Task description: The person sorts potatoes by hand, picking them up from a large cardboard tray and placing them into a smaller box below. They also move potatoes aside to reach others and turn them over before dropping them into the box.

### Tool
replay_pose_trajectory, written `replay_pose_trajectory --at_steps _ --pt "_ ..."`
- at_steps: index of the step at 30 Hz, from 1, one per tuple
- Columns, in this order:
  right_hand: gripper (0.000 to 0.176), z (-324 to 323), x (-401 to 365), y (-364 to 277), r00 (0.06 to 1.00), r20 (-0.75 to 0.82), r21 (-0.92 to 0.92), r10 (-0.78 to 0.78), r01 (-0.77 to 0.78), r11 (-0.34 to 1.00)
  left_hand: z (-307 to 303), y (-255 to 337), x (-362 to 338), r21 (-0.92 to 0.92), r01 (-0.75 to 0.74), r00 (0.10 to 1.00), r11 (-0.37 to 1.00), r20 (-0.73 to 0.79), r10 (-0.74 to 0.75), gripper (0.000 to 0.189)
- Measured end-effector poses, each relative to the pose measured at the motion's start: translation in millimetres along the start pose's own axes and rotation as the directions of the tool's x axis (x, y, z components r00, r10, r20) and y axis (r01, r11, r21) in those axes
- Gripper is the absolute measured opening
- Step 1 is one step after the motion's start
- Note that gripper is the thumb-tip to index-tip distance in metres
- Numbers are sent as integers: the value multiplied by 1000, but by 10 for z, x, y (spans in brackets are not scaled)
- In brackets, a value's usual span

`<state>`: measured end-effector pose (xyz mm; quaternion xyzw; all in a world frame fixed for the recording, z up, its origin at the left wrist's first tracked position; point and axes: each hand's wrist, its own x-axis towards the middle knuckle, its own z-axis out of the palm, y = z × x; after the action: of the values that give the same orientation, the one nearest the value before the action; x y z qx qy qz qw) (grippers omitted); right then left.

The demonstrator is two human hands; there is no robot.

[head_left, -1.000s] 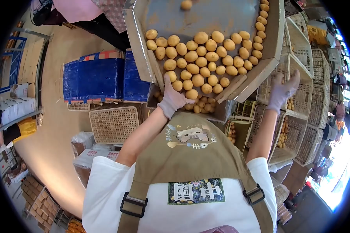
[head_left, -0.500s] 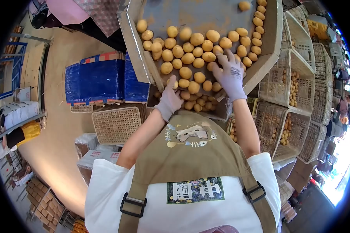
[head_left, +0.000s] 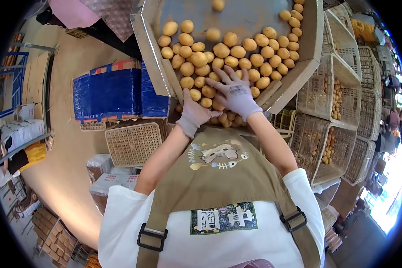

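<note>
Many round, yellow-tan fruits (head_left: 230, 39) lie on a metal sorting chute (head_left: 263, 13) that narrows toward my body. My right hand (head_left: 239, 94), in a pale glove, rests on the fruits near the chute's mouth, fingers spread and palm down. At the left side of the mouth is my left hand (head_left: 194, 115), also gloved, its fingers apart beside the lowest fruits; neither hand grips one. Below the mouth, between my hands, more fruits (head_left: 229, 119) sit in a container partly hidden by my hands and apron.
Plastic crates (head_left: 315, 134) with fruit inside stand on the right. To the left are a blue-wrapped stack (head_left: 107, 94), an upturned woven-looking basket (head_left: 134, 144) and plastic-covered boxes (head_left: 114, 183). Raised walls (head_left: 299, 82) border the chute. Another person's clothing shows at top left.
My right hand has moved left and toward me across the chute mouth, closer to my left hand. Fruits have shifted, and more have come down the chute. My left hand has barely moved.
</note>
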<state>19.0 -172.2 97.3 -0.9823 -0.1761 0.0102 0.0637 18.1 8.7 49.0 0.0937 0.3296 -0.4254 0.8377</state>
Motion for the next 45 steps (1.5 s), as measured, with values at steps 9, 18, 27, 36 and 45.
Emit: replay_pose_trajectory --at_steps 9,18,27,36,45 --pt "64 -95 -448 -52 963 187 82 196 -214 973 -59 18 39 103 -80 994 991 77 72 88" --pt "46 -266 -257 -11 947 136 256 292 -318 913 -33 12 -15 88 -35 995 995 97 27 86" --pt "49 -364 1016 374 773 89 306 628 -621 721 -57 25 -5 133 -11 993 991 114 -4 89" --pt "74 -384 358 327 854 -13 1000 520 22 -11 -112 -4 29 174 -114 981 978 173 83 87" --pt "57 -732 -487 429 767 57 896 639 242 -371 -101 21 1 273 -93 985 958 168 48 88"
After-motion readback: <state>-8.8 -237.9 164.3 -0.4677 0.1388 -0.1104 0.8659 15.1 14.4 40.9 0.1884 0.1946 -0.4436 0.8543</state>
